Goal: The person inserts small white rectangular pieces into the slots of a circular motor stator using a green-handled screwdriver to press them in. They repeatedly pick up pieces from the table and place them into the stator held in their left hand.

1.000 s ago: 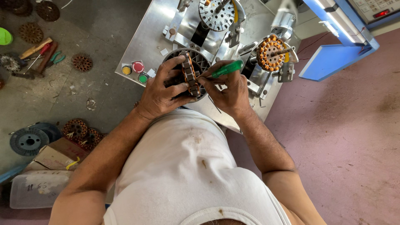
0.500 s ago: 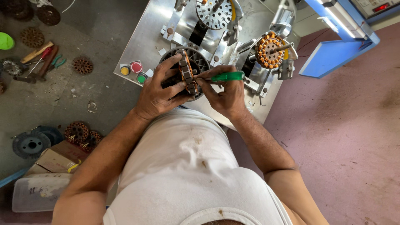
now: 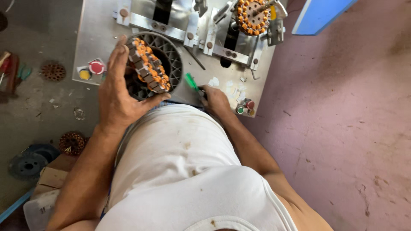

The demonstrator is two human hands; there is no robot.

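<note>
I note the stator (image 3: 149, 65) tilted on edge over the round fixture (image 3: 173, 55), left hand (image 3: 117, 92) clamped around it to expose the windings, right hand (image 3: 215, 100) closed on a green tool (image 3: 191, 82) beside it.

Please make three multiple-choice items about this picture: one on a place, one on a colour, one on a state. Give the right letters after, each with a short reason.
1. Where is the second ring-shaped stator core with orange copper windings?
A. mounted on the machine fixture, upper right
B. on the pink floor
C. in the right hand

2. What colour is the handle of the small tool at the right hand?
A. red
B. green
C. yellow

3. How is the left hand with the ring-shaped wound stator core?
A. apart from it
B. resting flat on top of it
C. holding it tilted, in its grip

Answers: 1 A, it sits on the metal fixture; 2 B, the handle shows green; 3 C, thumb and fingers close around its edge.
</note>
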